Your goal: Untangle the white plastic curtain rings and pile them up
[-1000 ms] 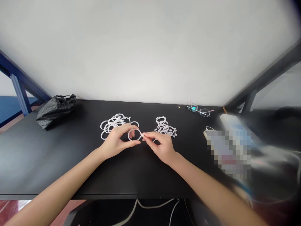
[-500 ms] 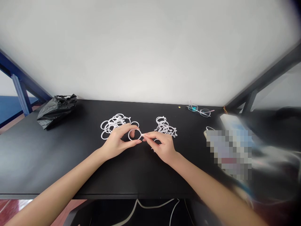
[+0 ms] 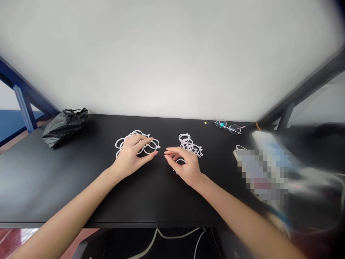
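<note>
On the black table (image 3: 81, 187) lie two heaps of white plastic rings. My left hand (image 3: 130, 154) rests on the left heap of rings (image 3: 134, 142) with its fingers stretched out and apart; one ring (image 3: 151, 147) lies just past its fingertips. My right hand (image 3: 185, 165) hovers beside the right heap of rings (image 3: 190, 145). Its thumb and forefinger point left, close together, with nothing between them. Its other fingers are curled, and part of a white ring (image 3: 178, 161) shows under them.
A crumpled black plastic bag (image 3: 64, 126) sits at the far left. A pair of glasses (image 3: 228, 126) lies near the wall at the back right. A blurred-out object (image 3: 262, 172) with a white cable is on the right. Cables (image 3: 172, 237) hang below the table's front edge.
Both hands pinched one ring between them before. My left hand has let it go onto the left heap and spread its fingers. My right hand's pinch has come off that ring.
</note>
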### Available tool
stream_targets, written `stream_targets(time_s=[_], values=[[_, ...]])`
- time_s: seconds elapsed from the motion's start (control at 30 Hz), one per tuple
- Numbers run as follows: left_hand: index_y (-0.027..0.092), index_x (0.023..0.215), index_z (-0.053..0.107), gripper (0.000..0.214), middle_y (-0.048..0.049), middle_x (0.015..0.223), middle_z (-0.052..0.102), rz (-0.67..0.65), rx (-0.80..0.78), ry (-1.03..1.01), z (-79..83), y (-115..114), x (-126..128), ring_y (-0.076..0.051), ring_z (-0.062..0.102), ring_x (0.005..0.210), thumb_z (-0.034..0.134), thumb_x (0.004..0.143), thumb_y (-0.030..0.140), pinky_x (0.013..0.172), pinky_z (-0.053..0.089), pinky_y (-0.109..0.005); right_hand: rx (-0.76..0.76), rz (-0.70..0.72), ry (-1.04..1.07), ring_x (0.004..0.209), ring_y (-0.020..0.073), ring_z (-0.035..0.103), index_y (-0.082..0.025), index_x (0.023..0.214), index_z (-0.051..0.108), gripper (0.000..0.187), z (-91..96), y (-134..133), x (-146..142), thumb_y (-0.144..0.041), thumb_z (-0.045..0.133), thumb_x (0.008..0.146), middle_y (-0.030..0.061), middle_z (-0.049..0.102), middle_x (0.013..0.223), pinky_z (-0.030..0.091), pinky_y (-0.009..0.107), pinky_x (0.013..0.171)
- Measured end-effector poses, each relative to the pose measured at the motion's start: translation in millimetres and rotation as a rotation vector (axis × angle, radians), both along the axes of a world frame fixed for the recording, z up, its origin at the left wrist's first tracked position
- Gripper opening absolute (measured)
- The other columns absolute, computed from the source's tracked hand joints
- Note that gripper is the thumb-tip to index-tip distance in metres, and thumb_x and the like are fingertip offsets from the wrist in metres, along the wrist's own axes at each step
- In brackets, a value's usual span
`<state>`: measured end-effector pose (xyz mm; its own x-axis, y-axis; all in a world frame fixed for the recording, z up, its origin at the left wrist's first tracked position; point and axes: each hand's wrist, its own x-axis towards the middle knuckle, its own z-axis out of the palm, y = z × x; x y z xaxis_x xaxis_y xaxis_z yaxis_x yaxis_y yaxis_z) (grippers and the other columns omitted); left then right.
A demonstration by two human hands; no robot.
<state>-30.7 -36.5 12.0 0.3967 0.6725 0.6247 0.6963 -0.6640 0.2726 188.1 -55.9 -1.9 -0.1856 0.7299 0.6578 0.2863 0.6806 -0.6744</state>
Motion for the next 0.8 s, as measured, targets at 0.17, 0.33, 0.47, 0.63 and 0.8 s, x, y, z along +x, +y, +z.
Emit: stream_targets(time_s=[0.17, 0.33, 0.47, 0.63, 0.8], values=[[0.018, 0.121, 0.061, 0.037, -0.0081, 0.101, 0.068, 0.068, -0.02, 0.038, -4.6, 2.0, -1.6, -0.025, 0.059, 0.094, 0.067, 0.089, 0.036, 0.088, 0.045, -0.041, 0.018, -0.003, -0.021, 0.067, 0.0131, 0.07, -0.019, 0.097, 0.069, 0.012, 0.4, -0.3, -0.1, -0.014, 0.063, 0.088, 0.0035, 0.075, 0.083, 0.061, 0.025, 0.061], [0.019, 0.121, 0.06, 0.036, -0.0077, 0.104, 0.068, 0.099, -0.064, 0.079, -7.5, 3.6, -3.5, -0.026, 0.059, 0.099, 0.066, 0.089, 0.032, 0.09, 0.044, -0.041, 0.037, 0.001, -0.028, 0.066, 0.0125, 0.069, -0.018, 0.095, 0.069, 0.012, -0.1, -0.4, -0.4, -0.013, 0.062, 0.088, 0.0038, 0.074, 0.082, 0.06, 0.024, 0.06], [0.02, 0.111, 0.06, 0.029, -0.0073, 0.107, 0.067, 0.076, -0.131, 0.108, -7.9, 4.9, -5.0, -0.027, 0.058, 0.103, 0.069, 0.086, 0.032, 0.092, 0.042, -0.042, 0.041, 0.007, -0.034, 0.066, 0.0123, 0.068, -0.019, 0.095, 0.069, 0.012, 0.1, -0.1, -0.4, -0.013, 0.062, 0.088, 0.0035, 0.074, 0.083, 0.06, 0.024, 0.059], [0.019, 0.098, 0.054, 0.033, -0.0067, 0.099, 0.063, 0.112, -0.154, 0.157, -7.5, 5.0, -4.7, -0.027, 0.056, 0.096, 0.076, 0.079, 0.034, 0.085, 0.043, -0.041, 0.035, 0.014, -0.046, 0.066, 0.0123, 0.067, -0.018, 0.093, 0.069, 0.01, 0.7, 0.1, -0.2, -0.012, 0.062, 0.088, 0.0039, 0.073, 0.082, 0.059, 0.024, 0.059], [0.02, 0.095, 0.053, 0.037, -0.0047, 0.092, 0.06, 0.138, -0.108, 0.147, -7.4, 5.1, -4.3, -0.025, 0.054, 0.087, 0.079, 0.076, 0.039, 0.081, 0.043, -0.038, 0.047, 0.028, -0.055, 0.066, 0.0123, 0.067, -0.019, 0.093, 0.069, 0.011, -0.3, -0.3, 0.5, -0.012, 0.062, 0.088, 0.0033, 0.073, 0.081, 0.059, 0.024, 0.059]])
